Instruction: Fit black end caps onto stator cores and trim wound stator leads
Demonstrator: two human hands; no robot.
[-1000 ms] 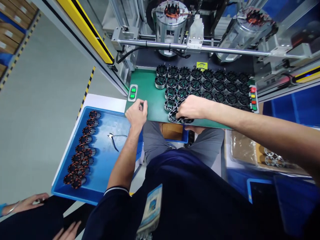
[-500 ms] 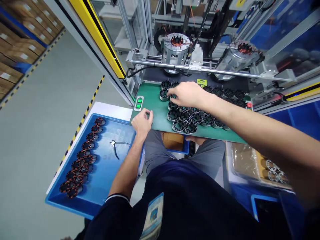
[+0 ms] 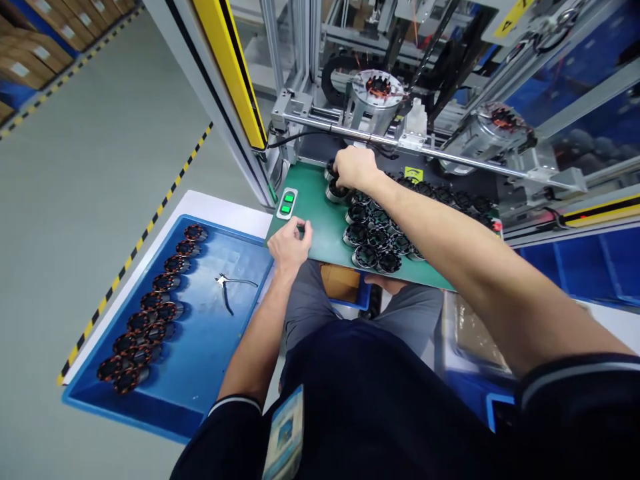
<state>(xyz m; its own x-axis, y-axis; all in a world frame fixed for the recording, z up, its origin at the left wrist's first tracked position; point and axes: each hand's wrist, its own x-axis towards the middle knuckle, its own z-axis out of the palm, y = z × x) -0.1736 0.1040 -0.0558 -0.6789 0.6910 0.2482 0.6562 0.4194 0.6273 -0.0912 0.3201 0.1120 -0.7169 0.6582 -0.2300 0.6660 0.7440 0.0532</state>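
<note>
My right hand point(image 3: 356, 167) reaches over the green work surface point(image 3: 320, 230), its fingers bent down and closed on a black-and-silver stator core point(image 3: 329, 171) in the back left corner of the group. Another stator core point(image 3: 336, 193) stands just in front, below the fingertips. My fingers partly hide both cores. Several more stator cores point(image 3: 378, 239) stand close together to the right, under my forearm. Near the left front edge of the surface rests my left hand point(image 3: 291, 245), curled, with thumb and forefinger nearly meeting and nothing visible in it.
Left of me, a blue tray point(image 3: 200, 393) holds copper-wound stators point(image 3: 163, 283) and cutting pliers point(image 3: 225, 287). A panel with two green buttons point(image 3: 287, 203) lies beyond my left hand. Behind the surface run a metal rail point(image 3: 340, 129) and a machine fixture point(image 3: 377, 100). A yellow-edged post point(image 3: 230, 73) rises at left.
My right hand has moved slightly back and its fingers now point down at the rear left core. The left hand stays curled at the edge. The whole view has shifted a little.
</note>
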